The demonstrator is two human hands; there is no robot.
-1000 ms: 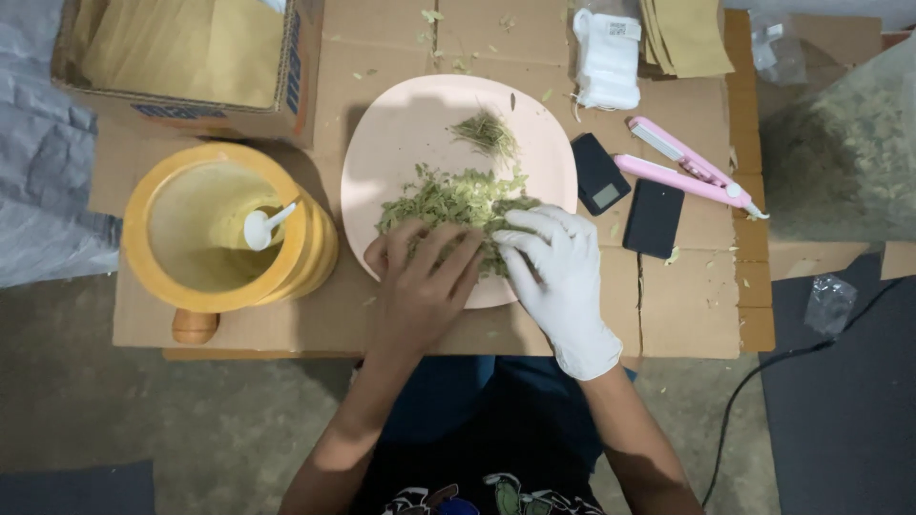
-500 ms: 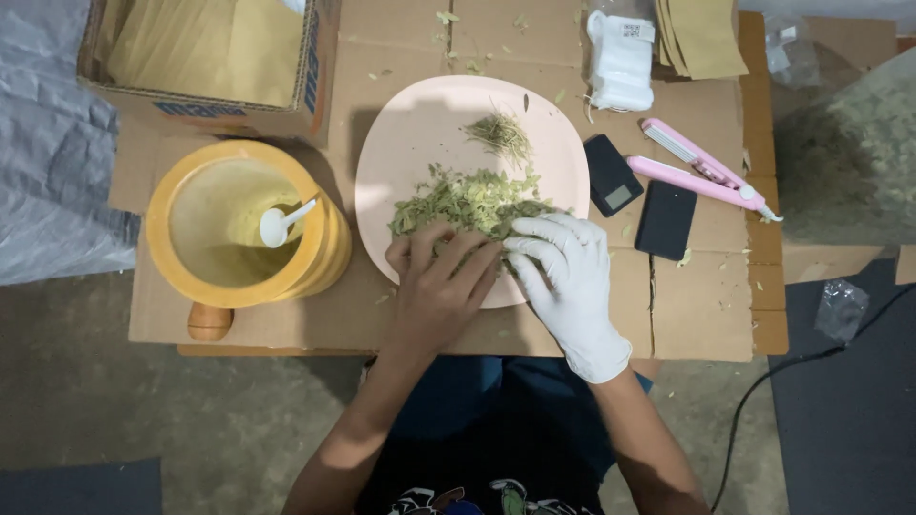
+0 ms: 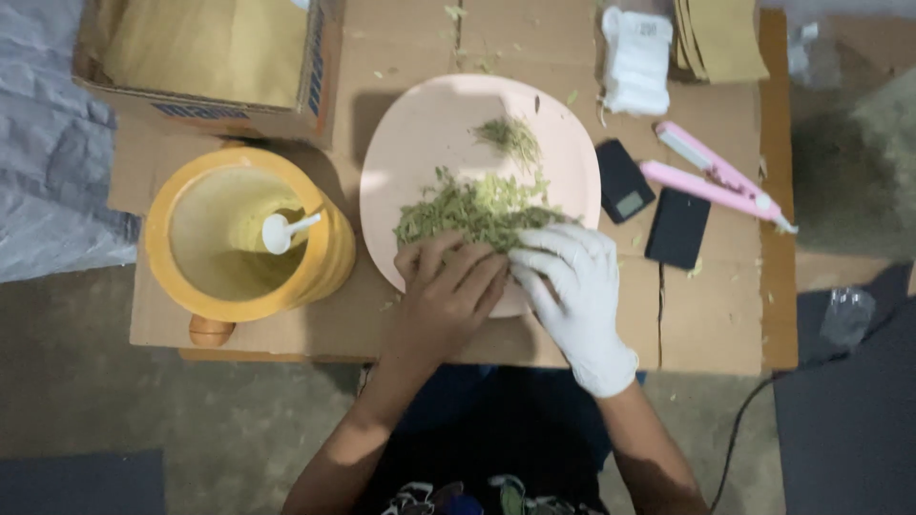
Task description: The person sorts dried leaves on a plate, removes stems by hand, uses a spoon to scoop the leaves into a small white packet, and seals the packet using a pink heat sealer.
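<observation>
Comparing this moment with the two views just before it, I see very little change: both hands stay at the near edge of the round pale pink plate, and only the camera seems to have drifted slightly, so the whole layout sits a little differently in the frame. My bare left hand lies palm down with its fingers curled loosely into the near side of the pile of shredded green-yellow dried leaves; I cannot tell whether it pinches any. My right hand, in a white glove, rests beside it, fingers spread and bent, the fingertips touching the same pile.

That pile lies across the middle of the plate, with a smaller tuft of the leaves apart from it toward the upper middle of the frame. I judge the sorting through the leaves to be in mid-course, with no heap shifted off the plate.

Left of the plate stands a yellow plastic bucket with a small white scoop inside. To the right, on the cardboard-covered counter, lie a small black pocket scale and a pink flat sealing tool.
</observation>
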